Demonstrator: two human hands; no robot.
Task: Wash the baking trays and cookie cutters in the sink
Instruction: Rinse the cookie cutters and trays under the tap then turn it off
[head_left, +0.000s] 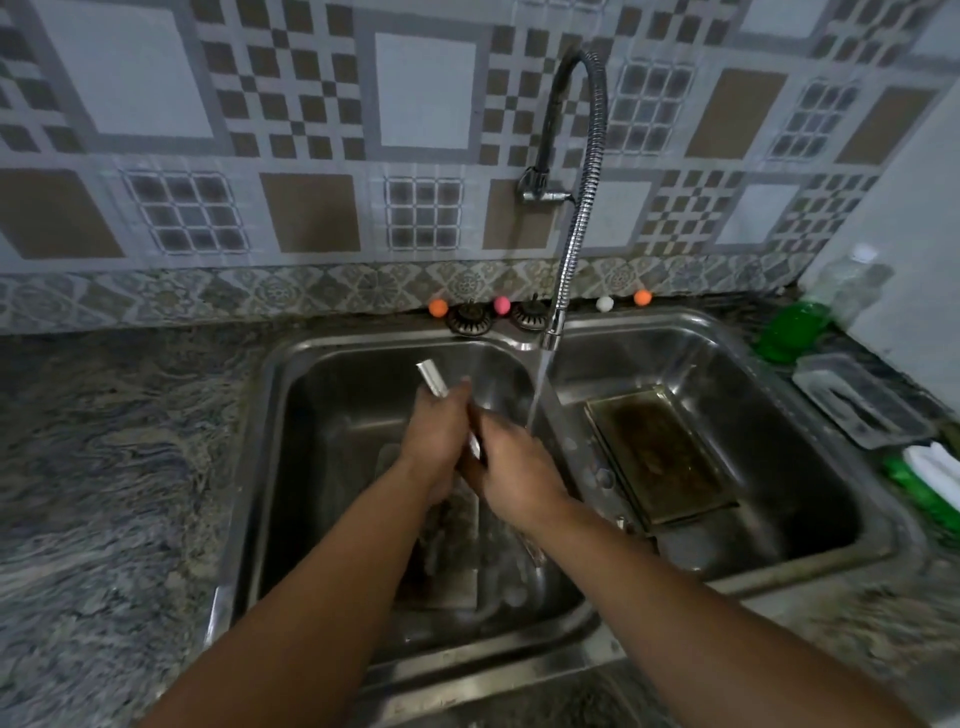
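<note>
Two hands (436, 431) (511, 467) grip one tray (432, 379).

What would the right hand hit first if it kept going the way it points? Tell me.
The right hand points up-left at the metal piece and the left hand, which it seems to touch already. Beyond lies the left basin's back wall; depth is unclear.
</note>
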